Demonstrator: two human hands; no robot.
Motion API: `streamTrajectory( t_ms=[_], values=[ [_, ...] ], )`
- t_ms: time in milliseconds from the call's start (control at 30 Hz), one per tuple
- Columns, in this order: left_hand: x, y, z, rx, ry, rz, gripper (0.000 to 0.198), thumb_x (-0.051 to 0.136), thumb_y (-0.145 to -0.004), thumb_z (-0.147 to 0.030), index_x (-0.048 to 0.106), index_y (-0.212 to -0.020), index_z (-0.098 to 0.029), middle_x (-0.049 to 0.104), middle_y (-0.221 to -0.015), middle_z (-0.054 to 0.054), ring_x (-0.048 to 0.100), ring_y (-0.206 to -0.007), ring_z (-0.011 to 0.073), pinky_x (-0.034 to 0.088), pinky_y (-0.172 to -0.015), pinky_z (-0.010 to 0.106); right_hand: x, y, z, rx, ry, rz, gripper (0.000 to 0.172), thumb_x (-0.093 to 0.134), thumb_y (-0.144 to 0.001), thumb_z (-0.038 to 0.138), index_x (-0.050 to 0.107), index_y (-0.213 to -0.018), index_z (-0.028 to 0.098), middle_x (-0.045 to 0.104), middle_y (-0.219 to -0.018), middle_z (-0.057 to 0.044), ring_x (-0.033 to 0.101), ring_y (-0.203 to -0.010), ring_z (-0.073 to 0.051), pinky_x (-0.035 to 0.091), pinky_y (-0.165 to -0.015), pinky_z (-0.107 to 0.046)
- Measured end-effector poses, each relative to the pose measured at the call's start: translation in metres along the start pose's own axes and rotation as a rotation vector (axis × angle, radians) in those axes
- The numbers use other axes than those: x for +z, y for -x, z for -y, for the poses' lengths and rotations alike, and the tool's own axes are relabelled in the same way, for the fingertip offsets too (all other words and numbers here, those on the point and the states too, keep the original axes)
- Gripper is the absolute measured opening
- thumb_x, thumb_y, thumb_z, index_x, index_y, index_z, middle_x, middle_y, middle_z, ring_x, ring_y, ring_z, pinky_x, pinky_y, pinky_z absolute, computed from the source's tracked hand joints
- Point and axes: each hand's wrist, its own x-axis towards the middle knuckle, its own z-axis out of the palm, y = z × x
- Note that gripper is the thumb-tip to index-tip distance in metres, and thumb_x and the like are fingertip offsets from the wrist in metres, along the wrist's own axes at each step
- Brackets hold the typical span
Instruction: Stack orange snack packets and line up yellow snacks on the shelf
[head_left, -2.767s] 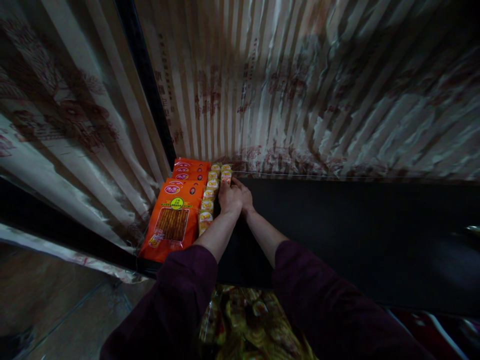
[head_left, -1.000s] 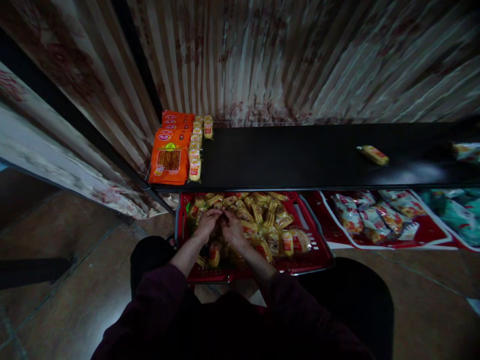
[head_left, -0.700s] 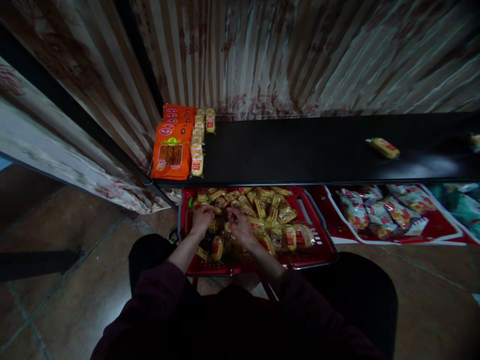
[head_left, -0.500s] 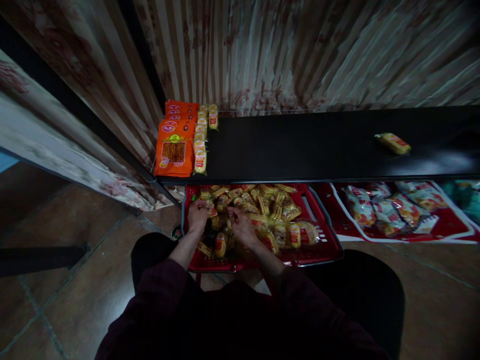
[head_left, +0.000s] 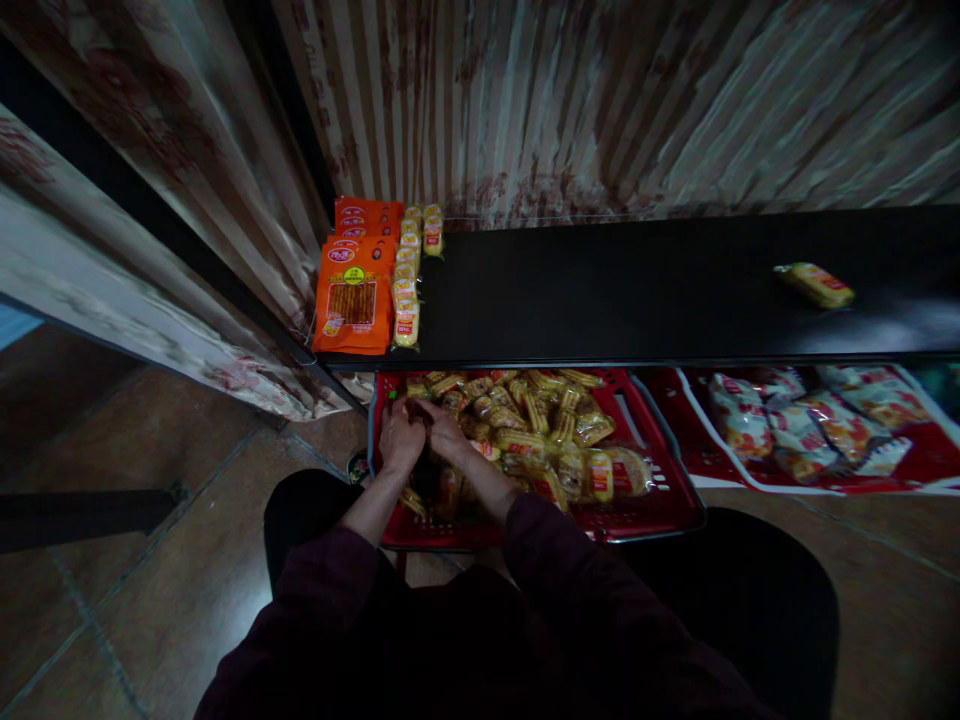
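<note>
A red plastic basket (head_left: 679, 500) rests over my lap, filled with snack packets (head_left: 536, 410) in clear and yellow wrappers. My left hand (head_left: 403, 440) is closed at the basket's left side, its fingers curled away from view. Right beside it, my right hand (head_left: 446, 435) reaches leftward, fingers bent together and tips meeting those of the left. Whatever lies between the fingertips is hidden and dark. Above, on the black shelf (head_left: 600, 290), a row of small yellow packets (head_left: 406, 300) stands beside orange snack bags (head_left: 352, 300).
One yellow packet (head_left: 817, 286) lies alone on the shelf's right part. Below the shelf, another red basket (head_left: 694, 460) with a white rim holds white and orange bags (head_left: 802, 440). A pleated curtain (head_left: 525, 110) hangs behind, and a dark metal post (head_left: 289, 100) rises at the left.
My right hand has moved left and up, closing the gap to my left hand. The left hand has shifted slightly. The view has turned a little left.
</note>
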Motion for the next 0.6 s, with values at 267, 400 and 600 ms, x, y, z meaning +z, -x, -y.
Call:
streamTrajectory(
  t_ms=[267, 400, 600],
  values=[
    [0.006, -0.004, 0.004, -0.009, -0.011, 0.039, 0.043, 0.048, -0.08, -0.024, 0.054, -0.123, -0.02, 0.059, -0.127, 0.014, 0.054, -0.119, 0.0276, 0.041, -0.097, 0.038, -0.019, 0.001, 0.004, -0.051, 0.48, 0.086, 0.037, 0.051, -0.079, 0.007, 0.064, -0.113, 0.015, 0.061, -0.126, -0.013, 0.05, -0.125, -0.02, 0.029, -0.11, -0.036],
    [0.011, -0.01, 0.009, -0.066, 0.02, 0.075, 0.044, 0.05, -0.078, -0.022, 0.055, -0.122, -0.019, 0.063, -0.123, 0.014, 0.057, -0.115, 0.0263, 0.042, -0.096, 0.036, -0.027, 0.001, 0.01, -0.04, 0.627, 0.148, 0.029, 0.049, -0.08, 0.007, 0.066, -0.102, 0.013, 0.065, -0.116, -0.015, 0.052, -0.12, -0.021, 0.03, -0.107, -0.032],
    [0.015, -0.013, 0.013, -0.017, 0.015, 0.031, 0.036, 0.047, -0.077, -0.019, 0.06, -0.111, -0.017, 0.066, -0.114, 0.014, 0.06, -0.109, 0.0267, 0.044, -0.092, 0.036, -0.026, 0.0, 0.013, -0.034, 0.713, 0.12, 0.034, 0.05, -0.077, 0.007, 0.062, -0.109, 0.01, 0.065, -0.114, -0.015, 0.053, -0.115, -0.022, 0.029, -0.104, -0.031]
  ],
)
